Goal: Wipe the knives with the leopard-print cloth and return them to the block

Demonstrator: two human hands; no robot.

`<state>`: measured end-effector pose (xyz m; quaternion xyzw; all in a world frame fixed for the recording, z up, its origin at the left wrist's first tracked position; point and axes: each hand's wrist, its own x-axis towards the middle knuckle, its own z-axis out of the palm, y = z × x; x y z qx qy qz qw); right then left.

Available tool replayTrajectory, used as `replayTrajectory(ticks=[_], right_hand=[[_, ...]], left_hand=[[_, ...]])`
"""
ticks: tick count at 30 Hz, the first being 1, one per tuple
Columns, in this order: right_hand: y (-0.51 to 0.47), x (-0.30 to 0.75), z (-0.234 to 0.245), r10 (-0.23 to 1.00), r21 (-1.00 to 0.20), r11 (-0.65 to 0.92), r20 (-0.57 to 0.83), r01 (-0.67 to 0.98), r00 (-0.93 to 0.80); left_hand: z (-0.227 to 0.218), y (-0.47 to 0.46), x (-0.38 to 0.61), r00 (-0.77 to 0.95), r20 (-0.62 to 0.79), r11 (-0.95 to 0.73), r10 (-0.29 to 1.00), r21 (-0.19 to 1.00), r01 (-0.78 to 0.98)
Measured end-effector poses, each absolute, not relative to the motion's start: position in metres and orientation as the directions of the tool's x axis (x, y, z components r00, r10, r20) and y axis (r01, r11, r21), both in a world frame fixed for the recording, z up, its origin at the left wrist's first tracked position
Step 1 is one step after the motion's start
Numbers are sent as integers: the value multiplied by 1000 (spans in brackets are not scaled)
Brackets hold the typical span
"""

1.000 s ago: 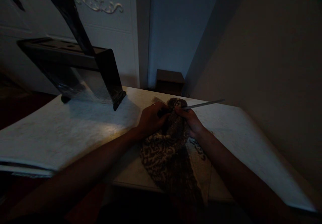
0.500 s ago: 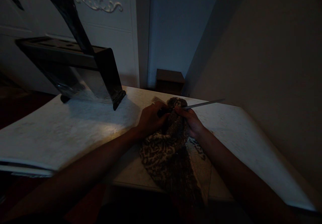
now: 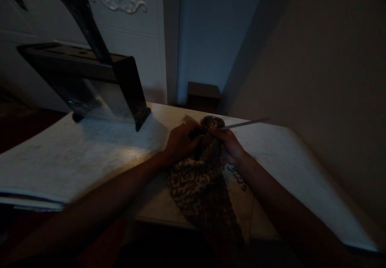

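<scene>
A patterned brown-and-beige cloth (image 3: 193, 179) is bunched between my hands and drapes down over the near edge of the counter. From it, a thin grey knife blade (image 3: 249, 123) sticks out to the right, tip pointing away from my left side. My left hand (image 3: 182, 141) is closed at the other end, around what looks like the dark knife handle, mostly hidden by fingers and shadow. Wrapped in the cloth, my right hand (image 3: 227, 141) pinches it against the blade, thumb on top.
On the pale counter (image 3: 114, 155) at left stands a dark knife block (image 3: 123, 71) with a see-through side and a black handle (image 3: 87, 23) rising from it. Behind are white panelled doors (image 3: 129, 31) and a small brown box-like cabinet (image 3: 204, 91). A wall (image 3: 316, 67) borders the right.
</scene>
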<state>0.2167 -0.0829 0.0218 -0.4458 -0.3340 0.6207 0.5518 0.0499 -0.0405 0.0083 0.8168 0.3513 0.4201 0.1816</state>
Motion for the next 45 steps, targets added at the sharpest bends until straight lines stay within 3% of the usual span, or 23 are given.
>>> replayTrajectory(ticks=[30,38,45], right_hand=[[-82,216,21,977,-896,-176,-208,-407,36],[-82,217,19,981,-882,-158,-190,-443,29],[-83,216,20,981,-891,-157,-191,-427,39]], left_hand=[[9,-39,48,462,557,-723,690,562,402],[12,-35,46,504,534,-734,679,484,476],[18,-33,44,543,544,-758,639,327,564]])
